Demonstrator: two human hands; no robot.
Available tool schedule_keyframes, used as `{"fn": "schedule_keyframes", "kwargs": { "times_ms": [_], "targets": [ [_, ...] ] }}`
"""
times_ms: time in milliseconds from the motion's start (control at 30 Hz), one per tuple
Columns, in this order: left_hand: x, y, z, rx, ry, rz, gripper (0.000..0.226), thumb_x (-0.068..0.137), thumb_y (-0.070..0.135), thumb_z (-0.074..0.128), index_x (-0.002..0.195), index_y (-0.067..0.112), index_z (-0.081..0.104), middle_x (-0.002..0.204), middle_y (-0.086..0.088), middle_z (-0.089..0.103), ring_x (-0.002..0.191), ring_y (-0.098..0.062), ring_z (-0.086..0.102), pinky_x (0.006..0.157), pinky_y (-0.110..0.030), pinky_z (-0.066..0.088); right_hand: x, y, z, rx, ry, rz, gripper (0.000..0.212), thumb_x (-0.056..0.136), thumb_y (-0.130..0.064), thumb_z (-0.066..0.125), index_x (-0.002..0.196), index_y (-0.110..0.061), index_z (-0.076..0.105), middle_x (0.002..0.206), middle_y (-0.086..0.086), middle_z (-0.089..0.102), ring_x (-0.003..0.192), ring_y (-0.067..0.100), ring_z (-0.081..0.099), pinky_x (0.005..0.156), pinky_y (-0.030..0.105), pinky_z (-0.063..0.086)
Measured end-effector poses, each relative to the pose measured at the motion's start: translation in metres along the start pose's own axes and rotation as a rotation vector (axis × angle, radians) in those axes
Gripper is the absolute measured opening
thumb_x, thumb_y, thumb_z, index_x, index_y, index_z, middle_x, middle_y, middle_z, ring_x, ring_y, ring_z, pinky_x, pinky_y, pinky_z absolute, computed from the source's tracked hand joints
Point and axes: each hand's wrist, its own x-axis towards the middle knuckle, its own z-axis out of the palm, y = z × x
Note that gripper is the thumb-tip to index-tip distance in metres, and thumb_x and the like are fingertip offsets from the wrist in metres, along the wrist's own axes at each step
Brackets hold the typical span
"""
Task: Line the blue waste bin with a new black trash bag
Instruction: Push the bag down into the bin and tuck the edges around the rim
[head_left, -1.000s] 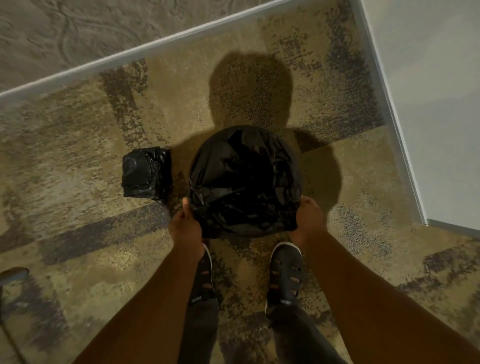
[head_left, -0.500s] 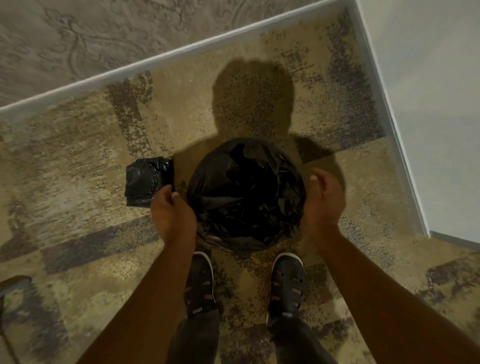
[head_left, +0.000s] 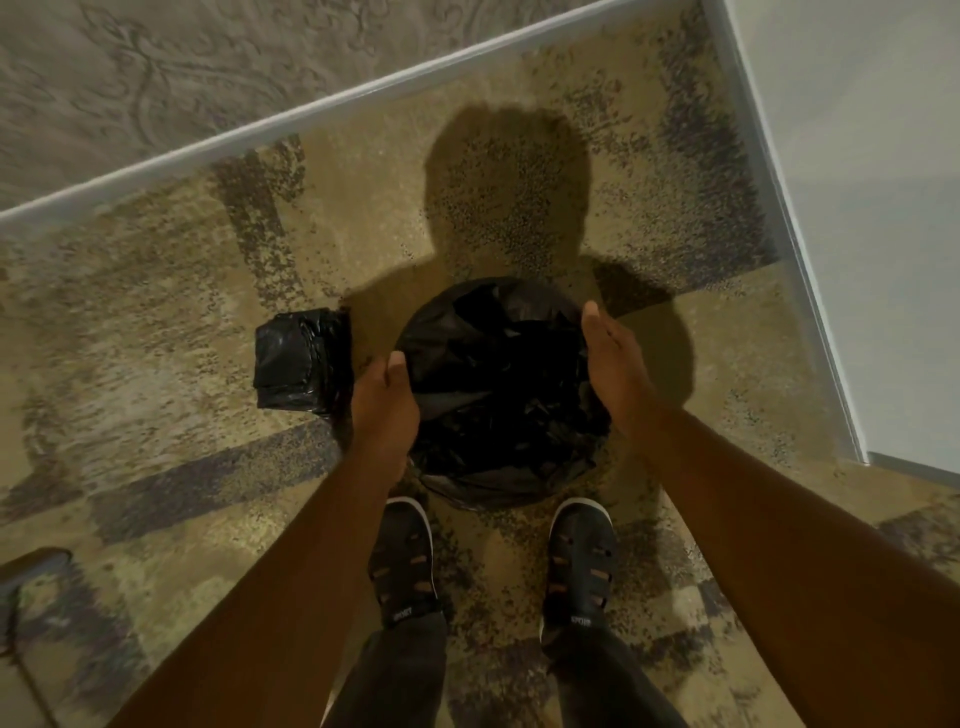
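A round waste bin stands on the carpet in front of my feet, wholly covered by a crumpled black trash bag (head_left: 498, 395); no blue of the bin shows. My left hand (head_left: 384, 410) rests at the bag's left rim, thumb up against the plastic, fingers curled at the edge. My right hand (head_left: 613, 374) is flat with fingers together, pressed along the bag's right rim. Whether either hand pinches the plastic is unclear.
A folded pack of black bags (head_left: 301, 364) lies on the carpet just left of the bin. Two walls with white baseboards (head_left: 363, 98) meet in a corner behind and to the right. My dark shoes (head_left: 405, 561) stand close below the bin. A dark object (head_left: 31, 571) sits at the far left edge.
Both hands moved from the bin's near edge up along its sides, now lying at the left and right rim. The bag sits lower and rounder over the bin.
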Motion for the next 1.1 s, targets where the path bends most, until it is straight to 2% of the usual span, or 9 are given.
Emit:
{"fn": "schedule_keyframes", "kwargs": {
  "times_ms": [67,167,300,433,533,667,767,967,1100],
  "targets": [
    [-0.005,-0.002,-0.003,0.015,-0.016,0.023,0.034,0.111,0.039,0.039,0.113,0.017,0.064,0.112,-0.006,0.065,0.103,-0.026,0.063,0.088,-0.040,0.051,-0.001,0.004,-0.002,-0.004,0.059,-0.054,0.050,0.111,-0.049,0.040,0.139,-0.016,0.065,0.130,0.001,0.068,0.120,0.015,0.063,0.109,0.040,0.051],
    [-0.014,-0.003,-0.005,-0.028,0.002,-0.018,0.028,0.111,0.037,0.042,0.104,0.021,0.064,0.094,0.005,0.064,0.086,-0.012,0.062,0.082,-0.036,0.050,-0.014,0.016,-0.008,-0.007,0.380,-0.131,0.044,0.108,-0.052,0.042,0.133,-0.024,0.064,0.123,-0.005,0.063,0.112,0.011,0.057,0.097,0.032,0.048],
    [-0.024,-0.026,0.000,-0.179,-0.041,-0.299,0.042,0.106,0.051,0.042,0.127,0.023,0.066,0.125,-0.003,0.068,0.109,-0.028,0.067,0.099,-0.052,0.056,-0.061,0.037,0.000,0.132,0.690,-0.039,0.050,0.104,-0.049,0.039,0.118,-0.009,0.065,0.100,0.011,0.061,0.094,0.017,0.055,0.084,0.037,0.048],
    [-0.034,-0.007,0.000,0.000,0.142,-0.134,0.057,0.107,0.039,0.044,0.160,0.021,0.036,0.163,-0.009,0.042,0.147,-0.034,0.042,0.120,-0.051,0.037,-0.101,0.052,0.030,0.208,0.622,0.108,0.068,0.100,-0.061,0.037,0.148,-0.016,0.053,0.141,0.008,0.063,0.128,0.026,0.061,0.109,0.051,0.052],
    [-0.026,0.026,0.000,0.121,0.153,0.083,0.057,0.110,0.036,0.041,0.164,0.021,0.030,0.169,-0.007,0.032,0.155,-0.030,0.031,0.124,-0.047,0.029,-0.102,0.046,0.035,0.259,0.573,0.150,0.057,0.112,-0.044,0.038,0.161,-0.015,0.038,0.158,0.011,0.050,0.143,0.027,0.051,0.115,0.047,0.047],
    [0.011,0.058,0.000,0.415,-0.132,0.236,0.043,0.112,0.033,0.038,0.150,0.019,0.051,0.147,-0.013,0.058,0.134,-0.035,0.055,0.103,-0.039,0.044,-0.083,0.039,0.027,0.361,0.451,0.191,0.058,0.113,-0.047,0.032,0.163,-0.017,0.035,0.165,0.007,0.041,0.148,0.021,0.044,0.115,0.037,0.042],
    [0.031,0.063,-0.001,0.475,-0.243,0.205,0.041,0.113,0.027,0.038,0.146,0.013,0.056,0.138,-0.016,0.063,0.112,-0.030,0.059,0.087,-0.030,0.038,-0.067,0.042,0.022,0.546,0.316,0.281,0.073,0.107,-0.063,0.033,0.165,-0.018,0.033,0.171,0.006,0.034,0.156,0.024,0.036,0.125,0.045,0.034],
    [0.033,0.036,-0.009,0.425,-0.144,0.183,0.029,0.111,0.024,0.043,0.124,0.011,0.067,0.108,-0.010,0.067,0.089,-0.025,0.060,0.071,-0.035,0.041,-0.057,0.043,0.007,0.625,0.178,0.439,0.097,0.083,-0.091,0.036,0.153,-0.026,0.055,0.157,0.005,0.056,0.143,0.031,0.055,0.119,0.057,0.043],
    [0.010,0.008,-0.010,0.331,-0.019,0.084,0.025,0.108,0.023,0.047,0.108,0.007,0.067,0.097,-0.011,0.064,0.092,-0.034,0.063,0.073,-0.037,0.045,-0.067,0.040,0.002,0.490,0.429,0.221,0.075,0.101,-0.071,0.033,0.148,-0.018,0.060,0.149,0.002,0.063,0.137,0.019,0.059,0.118,0.046,0.045]
  ]
}}
